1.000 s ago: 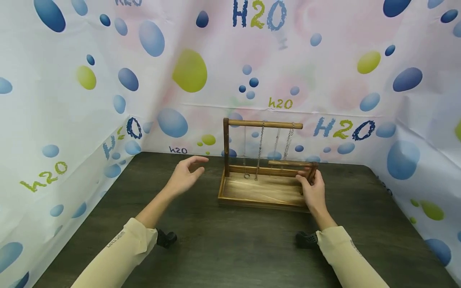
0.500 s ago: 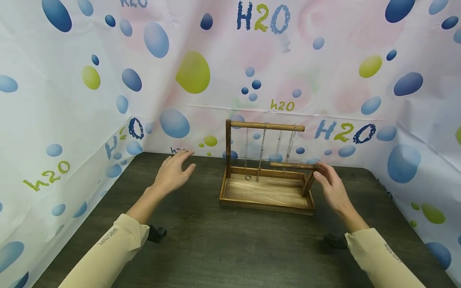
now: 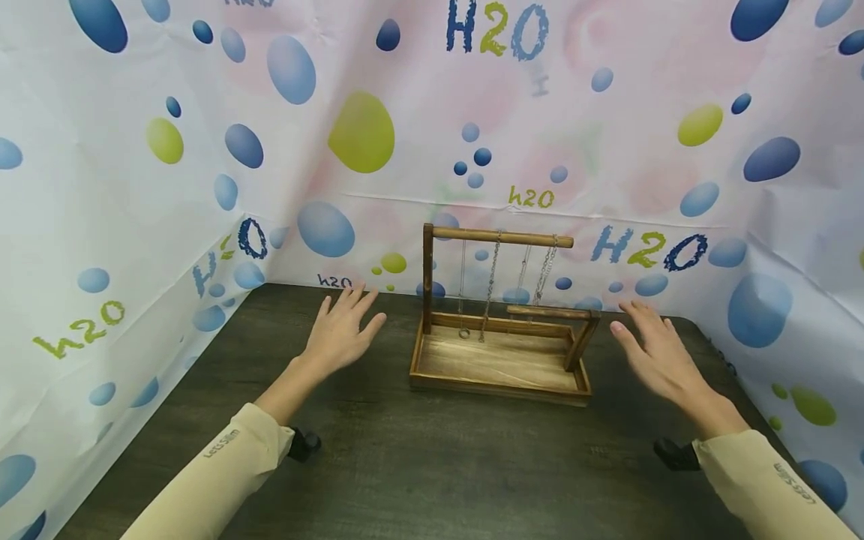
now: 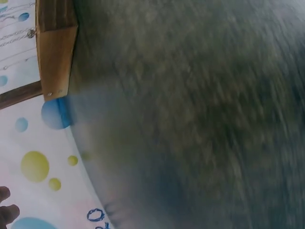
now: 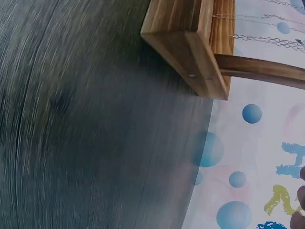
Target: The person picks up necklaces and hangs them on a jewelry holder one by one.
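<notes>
A wooden jewelry stand (image 3: 499, 362) rests on the dark table, its shallow tray facing me. From its tall left post runs an upper bar (image 3: 513, 238), hung with several thin chain necklaces (image 3: 489, 283). One carries a ring-shaped pendant (image 3: 464, 333). A shorter post at the right bears a lower bar (image 3: 550, 311). My left hand (image 3: 340, 330) hovers left of the stand with fingers spread, touching nothing. Right of the stand, my right hand (image 3: 658, 356) is apart from it, fingers extended. Each wrist view catches an end of the stand and only a few fingertips at the edge.
Behind and beside the table (image 3: 432, 465) hangs a white sheet (image 3: 418, 67) printed with blue and green bubbles and "H2O" lettering. A dark strap-mounted device (image 3: 675, 454) sits at the right wrist, another (image 3: 304, 444) at the left.
My right hand has let go of the stand's short right post and moved off to the right. My left hand's fingers have straightened and spread. The stand stays in place.
</notes>
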Available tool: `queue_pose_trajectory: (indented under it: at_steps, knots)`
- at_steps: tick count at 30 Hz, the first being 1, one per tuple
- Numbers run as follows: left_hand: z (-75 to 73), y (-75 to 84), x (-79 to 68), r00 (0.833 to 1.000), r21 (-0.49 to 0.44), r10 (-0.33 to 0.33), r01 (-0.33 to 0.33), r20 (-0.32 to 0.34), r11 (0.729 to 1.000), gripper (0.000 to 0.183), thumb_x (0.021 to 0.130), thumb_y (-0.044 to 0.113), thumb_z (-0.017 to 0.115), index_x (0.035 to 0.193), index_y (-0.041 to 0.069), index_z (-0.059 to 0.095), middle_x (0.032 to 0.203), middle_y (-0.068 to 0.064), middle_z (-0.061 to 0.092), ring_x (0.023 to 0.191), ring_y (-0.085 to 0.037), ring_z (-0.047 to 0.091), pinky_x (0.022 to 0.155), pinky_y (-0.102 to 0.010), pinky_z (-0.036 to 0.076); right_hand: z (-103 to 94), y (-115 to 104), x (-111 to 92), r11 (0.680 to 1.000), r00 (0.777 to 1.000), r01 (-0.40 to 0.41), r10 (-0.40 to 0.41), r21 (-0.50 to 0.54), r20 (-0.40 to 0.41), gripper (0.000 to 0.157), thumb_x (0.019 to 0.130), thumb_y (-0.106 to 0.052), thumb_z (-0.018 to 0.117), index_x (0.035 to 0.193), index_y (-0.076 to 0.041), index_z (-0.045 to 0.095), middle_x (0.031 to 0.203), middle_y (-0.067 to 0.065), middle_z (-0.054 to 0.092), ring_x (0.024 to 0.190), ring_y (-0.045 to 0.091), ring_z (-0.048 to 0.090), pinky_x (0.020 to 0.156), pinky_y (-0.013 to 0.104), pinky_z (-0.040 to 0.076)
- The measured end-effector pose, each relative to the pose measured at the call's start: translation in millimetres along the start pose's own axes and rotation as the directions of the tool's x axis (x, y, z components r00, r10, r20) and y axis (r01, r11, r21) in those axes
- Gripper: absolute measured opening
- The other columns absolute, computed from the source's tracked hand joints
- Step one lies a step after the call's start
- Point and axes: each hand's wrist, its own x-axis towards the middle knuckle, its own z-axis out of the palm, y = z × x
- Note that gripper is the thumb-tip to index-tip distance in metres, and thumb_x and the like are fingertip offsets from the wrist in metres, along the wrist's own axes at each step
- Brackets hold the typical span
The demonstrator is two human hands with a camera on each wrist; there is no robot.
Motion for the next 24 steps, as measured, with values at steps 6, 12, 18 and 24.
queue_pose_trajectory:
  at_steps: [6,12,18,24]
  knots:
    - [11.4,2.7,3.8,1.000,0.016,-0.020,0.019,0.016,1.000,0.064,0.107,0.050,0.037,0.159,0.014,0.032,0.165,-0.015,0.017,0.152,-0.037,0.010,0.118,-0.064,0.001,6.6,12,-6,0.985,0.998,-0.046,0.051,-0.163,0.024,0.070,0.109,-0.044,0.039,0.155,0.007,0.027,0.158,0.036,0.014,0.148,0.051,0.001,0.114,0.064,-0.012]
    - [15.6,3.3,8.4,0.999,0.028,-0.032,0.031,0.029,0.999,0.065,0.107,0.052,0.036,0.160,0.015,0.029,0.166,-0.014,0.013,0.152,-0.037,0.007,0.118,-0.063,-0.002,14.2,23,-13,0.983,0.997,-0.064,0.072,-0.174,0.042,0.070,0.109,-0.045,0.037,0.155,0.007,0.026,0.160,0.035,0.011,0.148,0.051,-0.002,0.114,0.065,-0.012]
    - [16.8,5.7,11.5,0.999,0.020,-0.023,0.023,0.036,1.000,0.067,0.106,0.054,0.037,0.161,0.016,0.026,0.167,-0.012,0.011,0.152,-0.036,0.006,0.118,-0.062,-0.003,18.4,24,-14,0.982,0.995,-0.061,0.073,-0.176,0.065,0.070,0.109,-0.045,0.037,0.155,0.007,0.027,0.159,0.035,0.012,0.148,0.051,-0.001,0.114,0.065,-0.011]
    - [18.2,4.1,11.6,0.998,0.037,-0.048,0.046,0.045,0.998,0.067,0.107,0.055,0.034,0.161,0.015,0.026,0.167,-0.013,0.011,0.152,-0.036,0.006,0.118,-0.063,-0.004,20.1,25,-11,0.982,0.996,-0.054,0.065,-0.179,0.060,0.069,0.109,-0.045,0.038,0.154,0.006,0.028,0.159,0.036,0.015,0.148,0.051,0.002,0.115,0.064,-0.009]
